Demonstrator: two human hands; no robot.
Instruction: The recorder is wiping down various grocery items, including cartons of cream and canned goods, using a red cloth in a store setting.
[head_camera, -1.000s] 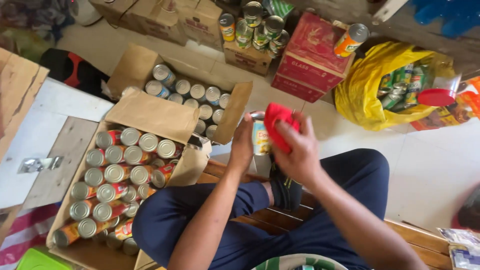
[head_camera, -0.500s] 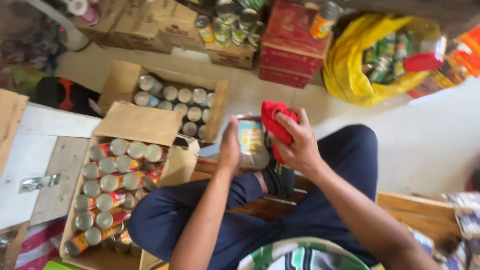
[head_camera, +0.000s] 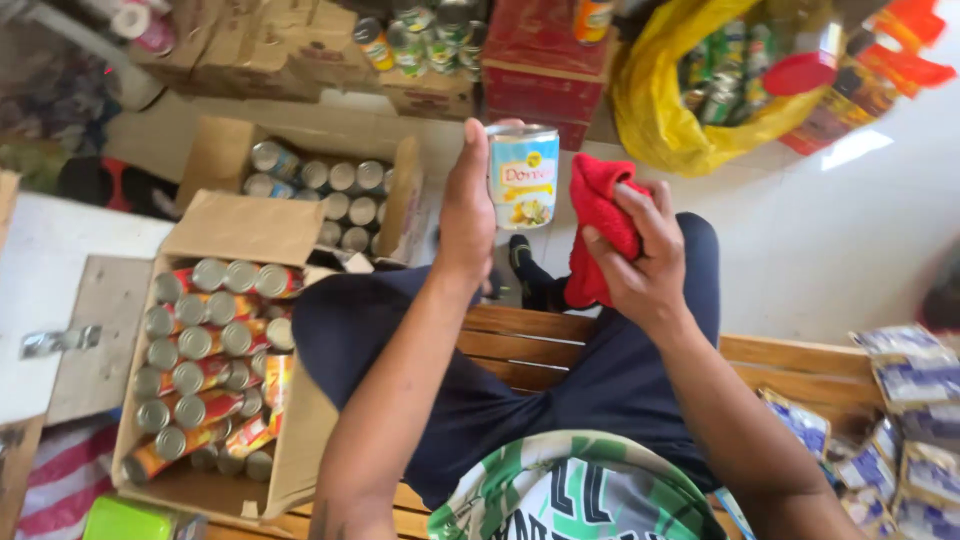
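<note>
My left hand (head_camera: 466, 215) holds a tin can (head_camera: 523, 176) upright in front of me; the can has a light blue and yellow label and a silver top. Just to its right, my right hand (head_camera: 645, 262) grips a bunched red cloth (head_camera: 598, 222), which sits close to the can's side without covering it. I sit on a wooden slatted bench (head_camera: 520, 350) in dark trousers, knees apart.
An open cardboard box (head_camera: 205, 370) with several red-labelled cans lies at my left. A second open box of cans (head_camera: 320, 190) is behind it. Red cartons (head_camera: 540, 70) and a yellow bag of goods (head_camera: 700, 90) stand ahead. Packets (head_camera: 900, 420) lie at right.
The can has turned upright and risen slightly in my left hand. The red cloth has come off the can's top and now sits beside it, to the right.
</note>
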